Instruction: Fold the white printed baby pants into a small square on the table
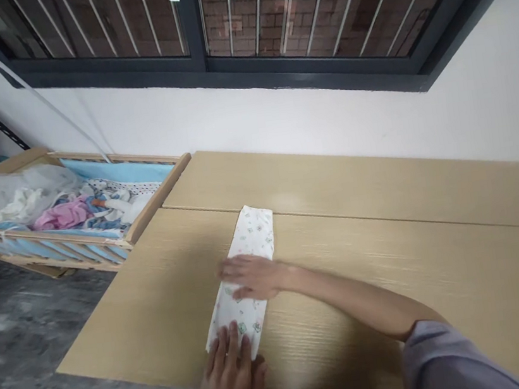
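Cloth strip (257,227), white, printed | lay flat on counter (368,257) | left hand (229,374): fingers extended over near end, gripped nothing | right hand (257,276): blurred, flattened across middle, gripped nothing | handling: anchored near end, light level palm seemed to suit thin fabric

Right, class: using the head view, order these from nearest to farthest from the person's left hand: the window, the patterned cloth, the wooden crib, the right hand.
1. Patterned cloth: under the left hand's fingertips.
2. Right hand: farther up, over the cloth's middle.
3. Wooden crib: off to the left.
4. Window: beyond, in the wall.
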Tool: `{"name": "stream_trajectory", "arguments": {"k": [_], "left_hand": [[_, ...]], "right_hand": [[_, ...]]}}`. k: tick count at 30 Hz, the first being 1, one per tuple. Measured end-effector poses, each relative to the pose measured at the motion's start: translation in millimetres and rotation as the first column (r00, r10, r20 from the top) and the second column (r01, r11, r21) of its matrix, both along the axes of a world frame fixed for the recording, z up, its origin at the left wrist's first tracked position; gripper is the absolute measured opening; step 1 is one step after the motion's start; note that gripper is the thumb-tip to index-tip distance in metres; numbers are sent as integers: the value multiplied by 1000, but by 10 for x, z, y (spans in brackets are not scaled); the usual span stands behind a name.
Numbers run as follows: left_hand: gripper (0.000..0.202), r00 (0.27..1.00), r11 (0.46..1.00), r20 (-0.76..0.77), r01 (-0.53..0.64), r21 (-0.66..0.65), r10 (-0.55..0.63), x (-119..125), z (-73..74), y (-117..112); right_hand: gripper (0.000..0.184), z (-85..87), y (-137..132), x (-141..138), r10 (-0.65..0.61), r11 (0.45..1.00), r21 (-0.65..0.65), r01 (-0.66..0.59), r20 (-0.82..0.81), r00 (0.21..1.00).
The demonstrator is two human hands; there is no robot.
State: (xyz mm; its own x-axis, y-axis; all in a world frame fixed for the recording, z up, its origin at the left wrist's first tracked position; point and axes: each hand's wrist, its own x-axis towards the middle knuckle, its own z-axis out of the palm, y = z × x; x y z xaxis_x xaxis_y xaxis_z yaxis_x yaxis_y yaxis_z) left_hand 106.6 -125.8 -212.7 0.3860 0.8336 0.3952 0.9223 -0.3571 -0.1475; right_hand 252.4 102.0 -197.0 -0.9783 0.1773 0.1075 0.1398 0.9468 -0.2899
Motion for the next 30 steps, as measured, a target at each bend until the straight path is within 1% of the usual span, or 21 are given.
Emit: {"name": "stream_trajectory", "arguments": {"k": [2,4,6,8,9,11,12,14,16,18,20,21,23,24,25,27,28,29,30], "left_hand": [[44,1000,1000,-16,12,20,-12,-4,0,8],[42,1000,1000,-28,5,30,-5,-2,-24,11],[40,999,999,-32,-6,34,7,3,-69,11],[39,1000,999,-26,-17,31,18,12,-117,8],[39,1000,999,-21,-22,25,23,19,-134,5],[39,999,999,-17,-31,11,31,34,-136,4],[39,999,1000,-17,-31,4,31,41,-117,7],[39,1000,1000,0,-26,-14,26,41,-30,34],[35,997,997,69,-35,-75,40,5,110,94],[31,980,984,180,-53,-171,84,-84,274,183],[26,950,964,291,-37,-262,116,-216,425,278],[22,935,955,336,-7,-298,111,-288,486,320],[13,919,924,387,78,-374,79,-412,570,373],[13,919,900,390,115,-420,65,-455,594,382],[20,923,873,380,138,-468,58,-480,606,379],[36,939,819,339,155,-552,51,-479,599,342],[42,947,798,320,164,-580,37,-457,581,312],[47,953,780,303,183,-599,10,-425,555,275],[49,956,766,292,210,-608,-31,-387,522,235]], "right_hand": [[68,-38,407,65,-161,987,-10,162,47,986],[71,-59,811,145,-312,950,5,314,104,944],[71,-70,1140,219,-400,917,40,398,139,906],[69,-75,1342,262,-424,906,74,417,143,894],[68,-73,1389,269,-425,905,90,416,137,895],[67,-54,1375,256,-425,903,117,413,109,898],[67,-32,1314,241,-425,901,129,413,82,902],[66,43,1085,205,-422,897,145,418,-6,907],[58,151,723,181,-408,900,127,418,-96,908],[46,261,261,186,-363,925,72,374,-132,922],[39,340,-231,234,-210,977,3,211,-89,974],[37,361,-465,276,-124,992,-2,124,-86,989],[35,369,-871,387,-13,1000,-11,12,-93,996],[38,358,-1038,452,4,1000,-7,-5,-101,995],[45,339,-1181,517,-4,1000,0,4,-107,994],[63,275,-1416,635,-61,997,43,67,-121,991],[65,227,-1517,682,-96,991,81,107,-134,986],[60,164,-1614,716,-126,981,124,146,-157,979],[50,87,-1708,738,-150,969,164,182,-193,970]]}}
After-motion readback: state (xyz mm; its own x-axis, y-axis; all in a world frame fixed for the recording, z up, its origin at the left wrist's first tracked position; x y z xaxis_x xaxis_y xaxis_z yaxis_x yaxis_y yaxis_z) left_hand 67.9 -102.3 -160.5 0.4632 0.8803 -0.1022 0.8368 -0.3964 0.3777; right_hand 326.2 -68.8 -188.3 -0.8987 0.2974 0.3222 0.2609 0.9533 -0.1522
